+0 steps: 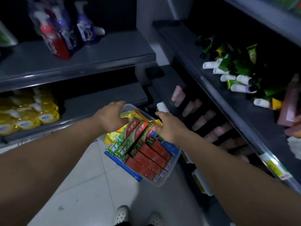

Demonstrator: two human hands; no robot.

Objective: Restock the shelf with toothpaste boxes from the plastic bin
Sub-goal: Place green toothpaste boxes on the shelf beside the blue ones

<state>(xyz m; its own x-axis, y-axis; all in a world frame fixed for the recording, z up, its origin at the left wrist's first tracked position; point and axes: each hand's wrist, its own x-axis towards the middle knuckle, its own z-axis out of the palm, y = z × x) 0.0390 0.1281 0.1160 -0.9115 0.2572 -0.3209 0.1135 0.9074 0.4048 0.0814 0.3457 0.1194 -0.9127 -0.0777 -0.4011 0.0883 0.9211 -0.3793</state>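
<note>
Dim shop aisle, grey metal shelving both sides, pale tiled floor (91, 176) underfoot.

Far L: yellow-wrapped packs (32, 115) on the lower shelf, blurred pump bottles (61, 38) on the one above. A bare stretch of grey lower shelf board (105, 97) runs from the packs toward the bin.

L hand (110, 116) is palm-down on the far-L corner of the clear plastic bin w/ blue clips (172, 165). Fingers are draped over the rim, thumb by the yellow card boxes (114, 136). Can't tell if it's gripping or just resting.

Bin is centre frame, tilted, above the tiles; can't see what supports it. Inside: green-and-red card toothpaste boxes (130, 137) leaning on top, flat red card boxes (146, 162) packed below.

R hand (169, 128) is at the bin's far-R side, fingers curled round the top ends of the green-and-red boxes. How many it's got: tbd from this angle.

Far R: green tubes w/ white caps (236, 75) on the mid shelf, pink items in slots (192, 106) below.

Step as I read it: pull boxes out. Doing it well, imo:
- L hand pins the bin so it doesn't tip.
- R takes one or two boxes only, gripping across the narrow faces, not the end flaps.
- Lift along the lean so the neighbours don't drag out.
- Place label out, square to the shelf edge.

Which shelf gets them isn't clear yet.
</note>
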